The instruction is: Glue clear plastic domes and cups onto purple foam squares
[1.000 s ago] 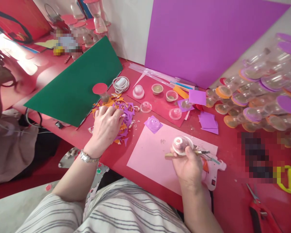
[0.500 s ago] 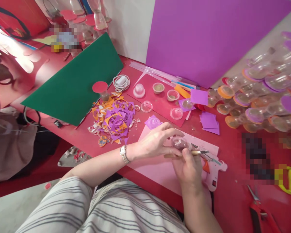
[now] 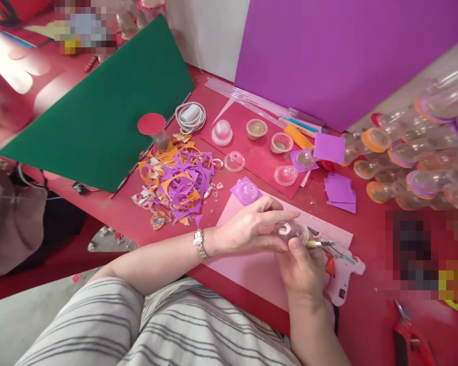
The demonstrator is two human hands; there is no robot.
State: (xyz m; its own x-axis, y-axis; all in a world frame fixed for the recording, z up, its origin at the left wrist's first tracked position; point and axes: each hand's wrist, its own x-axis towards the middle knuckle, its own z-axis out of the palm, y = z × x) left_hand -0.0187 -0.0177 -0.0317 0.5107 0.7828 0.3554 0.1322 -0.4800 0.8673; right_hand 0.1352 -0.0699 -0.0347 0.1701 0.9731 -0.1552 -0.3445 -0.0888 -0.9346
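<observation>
On the left, a heap of purple and orange paper scraps [image 3: 187, 187] is lying beside a green board [image 3: 99, 112], suggesting that much cutting is already done. Toward the middle, a domed lid [image 3: 248, 192] is resting on a purple square whose corners are sticking out, so trimming is probably remaining there. The left hand [image 3: 252, 226] is curling around one side of a clear dome [image 3: 291, 232] above the pink sheet [image 3: 236, 272]; the right hand [image 3: 303, 269] is closing on its other side while also gripping a knife [image 3: 313, 244]. Behind, two small cups [image 3: 282, 151] are waiting loose, and purple squares [image 3: 339, 195] are lying uncut. At far right, clear containers [image 3: 431, 179] with coloured discs are standing stacked, looking finished or nearly so.

The fingers are covering much of the dome and the knife's handle; whether the blade is touching anything, I cannot tell. The right hand is partly hiding a glue gun [image 3: 341, 292]. A pixelated patch [image 3: 412, 244] is masking something, and the frame is cutting off the red-handled cutters [image 3: 406, 328].
</observation>
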